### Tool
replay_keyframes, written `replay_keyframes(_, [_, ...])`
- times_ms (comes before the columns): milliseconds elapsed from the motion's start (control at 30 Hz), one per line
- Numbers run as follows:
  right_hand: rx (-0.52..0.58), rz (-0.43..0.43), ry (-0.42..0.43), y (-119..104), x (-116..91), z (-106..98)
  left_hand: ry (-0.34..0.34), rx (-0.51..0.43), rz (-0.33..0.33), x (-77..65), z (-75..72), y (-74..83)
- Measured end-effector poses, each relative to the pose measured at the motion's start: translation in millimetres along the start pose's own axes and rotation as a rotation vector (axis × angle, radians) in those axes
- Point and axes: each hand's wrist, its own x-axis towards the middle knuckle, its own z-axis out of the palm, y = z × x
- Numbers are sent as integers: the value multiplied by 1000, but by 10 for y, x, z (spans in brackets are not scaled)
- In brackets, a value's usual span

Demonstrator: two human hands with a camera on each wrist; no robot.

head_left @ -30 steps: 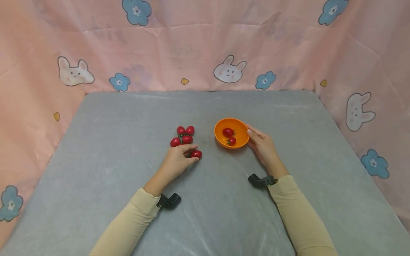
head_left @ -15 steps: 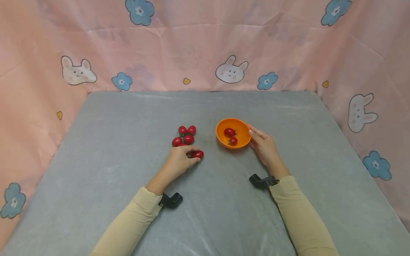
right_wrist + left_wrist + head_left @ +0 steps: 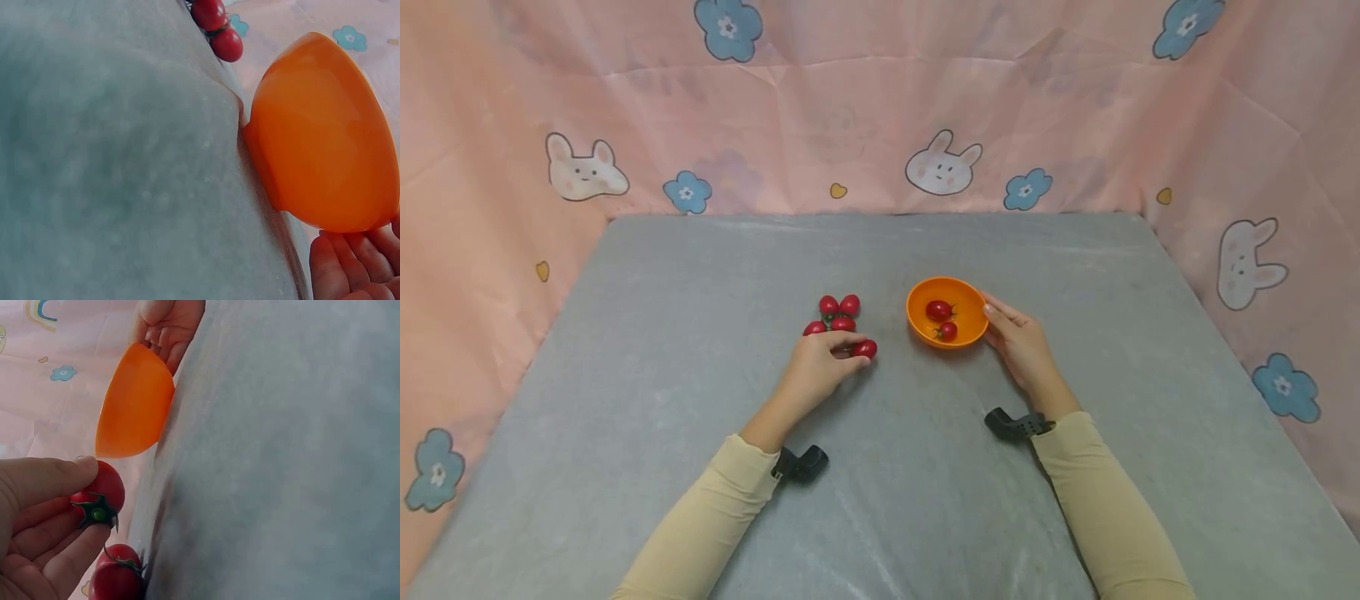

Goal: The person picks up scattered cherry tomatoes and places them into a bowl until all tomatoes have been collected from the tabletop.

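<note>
My left hand pinches a red cherry tomato between thumb and fingers; its green stem cap shows in the left wrist view, with the tomato raised off the table. Just beyond that hand lies a cluster of several cherry tomatoes, partly covered by the fingers. To the right stands an orange bowl, with two tomatoes inside, one of them here. My right hand holds the bowl at its right side, the thumb at the rim and the other fingers against the outer wall.
A grey cloth covers the table. Behind and along both sides hangs a pink curtain printed with rabbits and flowers. A dark wrist camera sits on the left wrist, another camera on the right.
My left hand has moved slightly up and away from me with the pinched tomato. The right hand and the bowl stay in place; the view has shifted a little.
</note>
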Motion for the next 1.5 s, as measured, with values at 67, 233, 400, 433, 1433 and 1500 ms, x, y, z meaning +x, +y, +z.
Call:
replay_keyframes(67, [-5, 0, 0, -1, 1, -1, 12, 6, 5, 14, -8, 8])
replay_keyframes(233, [-25, 4, -3, -2, 2, 1, 34, -2, 30, 72, -12, 62])
replay_keyframes(400, [-37, 15, -2, -1, 1, 3, 43, -29, 25, 140, 1, 127])
replay_keyframes(433, [-38, 16, -2, 0, 2, 2, 44, -33, 23, 155, 5, 139])
replay_keyframes(1433, [-50, 7, -4, 12, 7, -26, 1, -208, 1, 448, 196, 577])
replay_keyframes(1500, [-45, 8, -1, 14, 8, -25, -1, -214, -4, 460, 200, 603])
